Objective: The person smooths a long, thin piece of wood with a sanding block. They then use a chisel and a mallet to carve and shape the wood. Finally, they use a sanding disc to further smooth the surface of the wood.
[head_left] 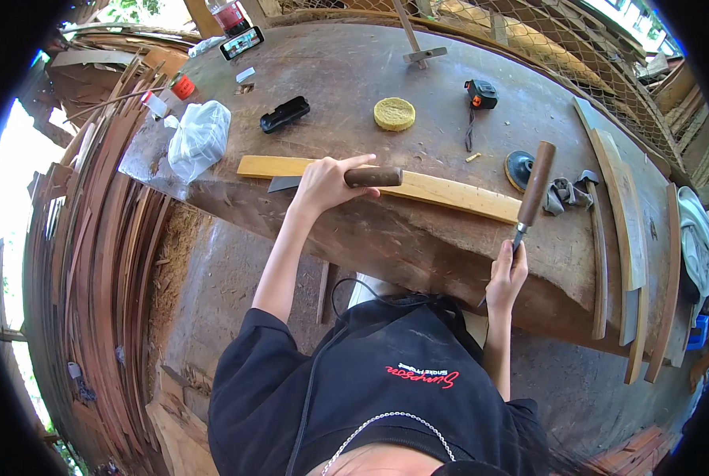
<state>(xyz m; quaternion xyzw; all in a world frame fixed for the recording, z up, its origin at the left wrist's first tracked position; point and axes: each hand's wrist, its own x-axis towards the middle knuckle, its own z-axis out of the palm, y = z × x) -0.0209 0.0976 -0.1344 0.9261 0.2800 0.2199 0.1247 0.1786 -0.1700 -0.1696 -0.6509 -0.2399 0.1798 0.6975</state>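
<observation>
Left hand point(320, 186) grasps a wooden-handled tool point(380, 176) over the mid-frame wooden strip point(457, 195); right hand point(505, 278) grips a second tool point(536, 184), right of centre, tip unclear; likely tool-readying; next calls for steady control.

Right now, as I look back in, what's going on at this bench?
A person is standing at a wooden workbench with a tool in each of their hands. The left hand grips a dark-handled tool over a pale wooden strip lying near the bench's front edge. The right hand holds a long-handled tool by its metal part, wooden handle up. Farther back lie a yellow round pad and a tape measure, neither being touched.
</observation>
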